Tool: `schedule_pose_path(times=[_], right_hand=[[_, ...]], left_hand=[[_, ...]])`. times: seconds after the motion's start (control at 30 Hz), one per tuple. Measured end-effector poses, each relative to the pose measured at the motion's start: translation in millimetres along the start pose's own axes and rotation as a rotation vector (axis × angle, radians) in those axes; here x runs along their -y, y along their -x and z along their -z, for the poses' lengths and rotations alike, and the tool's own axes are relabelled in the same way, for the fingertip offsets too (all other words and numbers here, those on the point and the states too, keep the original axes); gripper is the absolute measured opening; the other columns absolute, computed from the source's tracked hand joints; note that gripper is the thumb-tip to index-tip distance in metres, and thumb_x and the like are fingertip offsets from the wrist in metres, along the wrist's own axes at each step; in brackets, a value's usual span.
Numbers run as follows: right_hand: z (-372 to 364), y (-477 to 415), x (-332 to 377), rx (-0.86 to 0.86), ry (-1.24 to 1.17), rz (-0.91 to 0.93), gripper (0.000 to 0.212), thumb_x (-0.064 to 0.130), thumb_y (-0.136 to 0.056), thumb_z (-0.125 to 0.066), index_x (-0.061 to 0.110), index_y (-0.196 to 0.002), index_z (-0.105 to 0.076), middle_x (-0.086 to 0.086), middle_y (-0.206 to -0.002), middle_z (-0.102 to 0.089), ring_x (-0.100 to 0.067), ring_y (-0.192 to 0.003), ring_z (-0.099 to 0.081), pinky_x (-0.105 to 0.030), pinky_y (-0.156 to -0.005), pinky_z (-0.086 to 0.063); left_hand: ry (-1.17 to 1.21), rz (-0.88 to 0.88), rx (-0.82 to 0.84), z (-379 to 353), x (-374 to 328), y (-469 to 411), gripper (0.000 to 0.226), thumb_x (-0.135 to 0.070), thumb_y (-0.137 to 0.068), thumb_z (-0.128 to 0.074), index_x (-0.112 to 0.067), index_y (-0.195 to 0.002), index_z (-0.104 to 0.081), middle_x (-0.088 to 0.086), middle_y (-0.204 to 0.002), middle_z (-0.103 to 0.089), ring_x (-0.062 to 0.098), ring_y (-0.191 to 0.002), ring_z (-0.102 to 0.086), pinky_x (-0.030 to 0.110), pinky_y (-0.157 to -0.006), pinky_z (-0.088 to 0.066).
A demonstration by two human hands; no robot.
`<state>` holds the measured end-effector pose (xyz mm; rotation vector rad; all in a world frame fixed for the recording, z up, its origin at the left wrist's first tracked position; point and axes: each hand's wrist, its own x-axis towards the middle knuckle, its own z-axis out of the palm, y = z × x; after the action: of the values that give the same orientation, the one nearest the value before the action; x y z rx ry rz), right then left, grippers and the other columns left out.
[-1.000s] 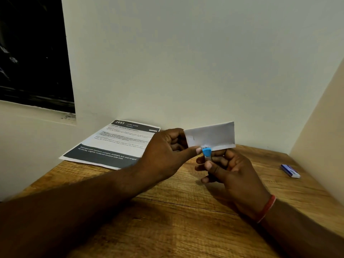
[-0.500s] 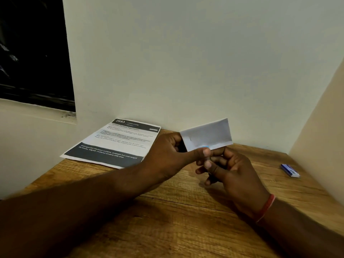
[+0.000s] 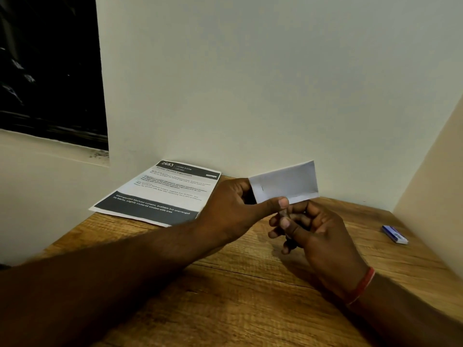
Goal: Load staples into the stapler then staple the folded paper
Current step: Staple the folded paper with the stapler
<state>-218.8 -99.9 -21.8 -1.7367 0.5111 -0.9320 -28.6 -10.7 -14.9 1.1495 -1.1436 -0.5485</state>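
Note:
My left hand [image 3: 235,204] pinches the left end of a white folded paper [image 3: 285,182] and holds it up above the wooden table [image 3: 250,284]. A short staple line shows near the paper's left edge. Just below the paper, my right hand [image 3: 315,234] is closed around a small stapler, which its fingers hide almost entirely; only a dark sliver [image 3: 288,237] shows between them. A small blue and white staple box [image 3: 395,234] lies on the table at the right.
A printed sheet [image 3: 162,194] with dark bands lies at the table's back left, against the pale wall. A side wall closes in on the right. A dark window sits at the upper left.
The stapler's blue tip, seen under the paper's lower edge a second ago, is now out of sight inside my right hand. The paper has tilted slightly, right end up.

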Motion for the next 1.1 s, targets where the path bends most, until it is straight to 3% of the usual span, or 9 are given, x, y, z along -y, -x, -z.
schedule_pose_path(times=[0.1, 0.17, 0.27, 0.4, 0.57, 0.77, 0.83, 0.93, 1.1], right_hand=[[0.9, -1.4, 0.7, 0.016, -0.060, -0.054, 0.020, 0.008, -0.100, -0.071, 0.000, -0.118, -0.071, -0.019, -0.102, -0.085, -0.031, -0.086, -0.084, -0.035, -0.057, -0.064], [0.8, -2.4, 2.0, 0.047, -0.111, -0.086, 0.029, 0.016, -0.095, -0.073, 0.000, -0.119, -0.071, -0.021, -0.105, -0.084, -0.033, -0.086, -0.083, -0.034, -0.059, -0.065], [3.7, -3.9, 1.2, 0.051, -0.079, -0.100, 0.030, 0.019, -0.094, -0.076, 0.004, -0.120, -0.074, -0.017, -0.107, -0.086, -0.032, -0.088, -0.084, -0.035, -0.065, -0.065], [13.7, -6.8, -8.5, -0.030, 0.298, -0.079, 0.013, 0.021, -0.096, -0.086, 0.030, -0.105, -0.082, 0.001, -0.097, -0.086, -0.020, -0.089, -0.081, -0.035, -0.076, -0.062], [18.5, -8.3, -6.1, 0.026, 0.748, -0.113, 0.012, 0.043, -0.091, -0.089, 0.040, -0.097, -0.080, 0.015, -0.096, -0.079, -0.005, -0.090, -0.071, -0.026, -0.072, -0.052], [10.7, -8.0, -4.1, 0.094, 0.871, -0.138, 0.020, 0.049, -0.092, -0.086, 0.039, -0.107, -0.078, 0.019, -0.105, -0.072, -0.003, -0.098, -0.064, -0.022, -0.076, -0.050], [8.0, -6.3, -4.3, 0.065, 0.801, -0.124, 0.025, 0.051, -0.090, -0.088, 0.041, -0.110, -0.078, 0.016, -0.104, -0.074, -0.005, -0.099, -0.067, -0.025, -0.079, -0.054], [4.2, -3.9, 0.6, -0.048, 0.395, -0.115, 0.027, 0.047, -0.091, -0.087, 0.038, -0.116, -0.079, 0.010, -0.103, -0.082, -0.005, -0.096, -0.075, -0.030, -0.082, -0.057], [4.1, -6.1, 7.5, -0.147, -0.087, -0.091, 0.024, 0.027, -0.104, -0.071, 0.007, -0.107, -0.084, -0.013, -0.089, -0.082, -0.022, -0.077, -0.072, -0.040, -0.077, -0.060]], left_hand=[[0.016, 0.029, -0.018, 1.1, -0.4, -1.2, 0.020, -0.029, -0.105, -0.079, -0.018, -0.119, -0.086, 0.005, -0.109, -0.088, 0.020, -0.102, -0.085, 0.039, -0.092, -0.068], [0.026, 0.052, -0.019, 4.6, 0.8, -3.1, 0.026, -0.034, -0.110, -0.072, -0.015, -0.121, -0.087, 0.009, -0.113, -0.088, 0.035, -0.112, -0.083, 0.052, -0.103, -0.067], [0.060, 0.072, -0.045, 7.9, 2.2, -5.8, 0.027, -0.032, -0.110, -0.072, -0.014, -0.122, -0.087, 0.010, -0.114, -0.088, 0.035, -0.110, -0.083, 0.055, -0.106, -0.066], [0.136, 0.096, -0.097, 12.5, 4.7, -12.0, 0.028, -0.027, -0.110, -0.072, -0.008, -0.127, -0.084, 0.011, -0.115, -0.087, 0.029, -0.102, -0.084, 0.044, -0.096, -0.070], [0.157, 0.125, -0.080, 15.7, 6.8, -12.3, 0.031, -0.016, -0.106, -0.078, -0.007, -0.135, -0.076, 0.010, -0.118, -0.087, 0.030, -0.103, -0.086, 0.044, -0.097, -0.069], [0.191, 0.145, -0.061, 16.1, 7.9, -13.2, 0.052, -0.006, -0.098, -0.085, -0.016, -0.144, -0.062, 0.014, -0.119, -0.086, 0.035, -0.101, -0.086, 0.054, -0.098, -0.068], [0.203, 0.154, -0.044, 16.6, 8.4, -12.2, 0.058, -0.003, -0.097, -0.085, -0.022, -0.147, -0.061, 0.014, -0.121, -0.086, 0.037, -0.099, -0.086, 0.054, -0.097, -0.069], [0.180, 0.152, -0.011, 15.8, 11.2, -11.4, 0.057, -0.002, -0.094, -0.088, -0.025, -0.143, -0.068, 0.013, -0.129, -0.082, 0.041, -0.107, -0.084, 0.059, -0.099, -0.068], [-0.016, 0.122, -0.005, 13.3, 14.6, -9.7, 0.058, -0.030, -0.072, -0.102, -0.028, -0.122, -0.073, 0.004, -0.127, -0.079, 0.027, -0.121, -0.080, 0.059, -0.096, -0.069]])
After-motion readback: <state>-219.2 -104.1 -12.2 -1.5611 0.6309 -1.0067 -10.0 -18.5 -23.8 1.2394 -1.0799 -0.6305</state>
